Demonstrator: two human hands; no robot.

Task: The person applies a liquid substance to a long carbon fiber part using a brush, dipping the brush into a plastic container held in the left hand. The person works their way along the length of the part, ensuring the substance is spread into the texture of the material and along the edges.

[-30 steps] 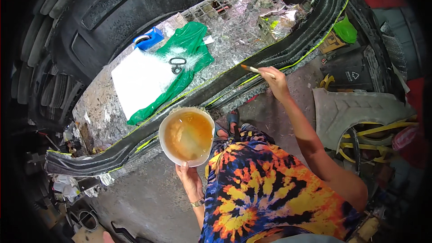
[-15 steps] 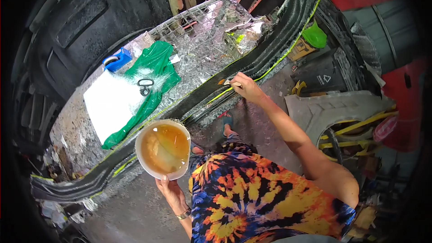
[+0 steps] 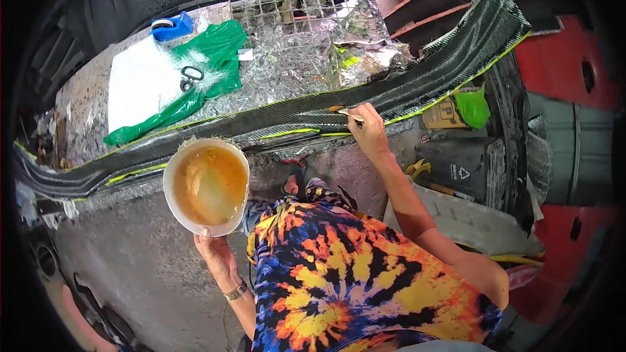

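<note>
My left hand (image 3: 217, 256) holds a white plastic tub (image 3: 171, 197) by its near rim, thumb on the edge. Amber liquid (image 3: 212, 186) lies in the bottom of the tub. In my closed right hand (image 3: 370, 132) is a small paintbrush (image 3: 343, 111), its brownish bristles pointing left onto a long black woven-fibre strip (image 3: 293, 107). The strip has yellow-green edging and runs curved along the near side of the worktable, from lower left to upper right. Part of the brush handle is hidden by my fingers.
On the littered worktable (image 3: 280, 58) lie a white sheet (image 3: 134, 85), green plastic (image 3: 222, 52), black-handled scissors (image 3: 191, 78) and a blue tape dispenser (image 3: 173, 26). Crumpled foil (image 3: 365, 65) sits near the strip. Right of me are a green bag (image 3: 473, 107), a black bin (image 3: 463, 163) and red panels (image 3: 564, 68).
The view has turned, so the strip lies flatter across it. My right hand with the brush has shifted slightly right along the strip. The tub stays in my left hand.
</note>
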